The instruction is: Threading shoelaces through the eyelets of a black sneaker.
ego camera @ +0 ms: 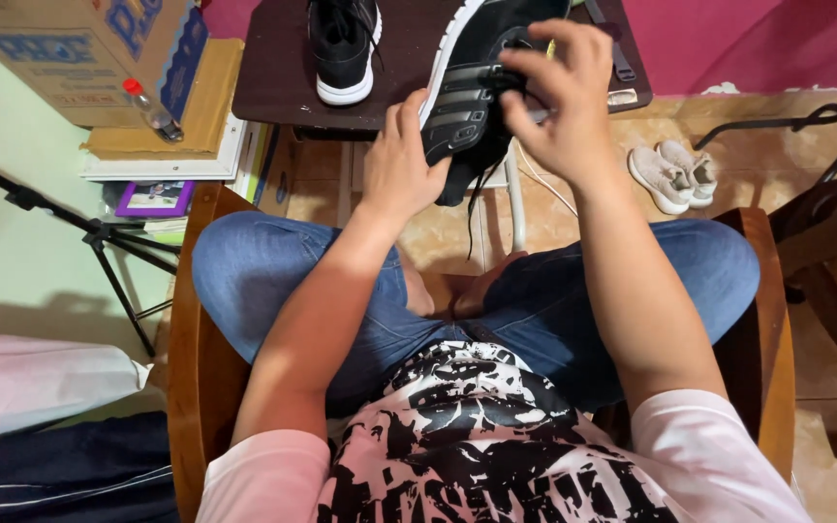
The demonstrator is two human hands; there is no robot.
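Basically, left hand [397, 165] gripped the black sneaker [477, 97] from its 9 o'clock side, right hand [559, 97] pinched its laces at 3 o'clock, second shoe [344, 48] sat on table [278, 68].

Two black sneakers [481, 92], two white shoes [675, 172], one cardboard box [89, 48].

At top centre we see a black shoe [472, 107] with grey stripes and a white sole, beside a second black shoe [344, 44] on the dark brown counter [278, 68]. Blue jeans [263, 271] fill the middle; a black-and-white patterned shirt [477, 436] sits below, and pale sneakers [675, 174] at right.
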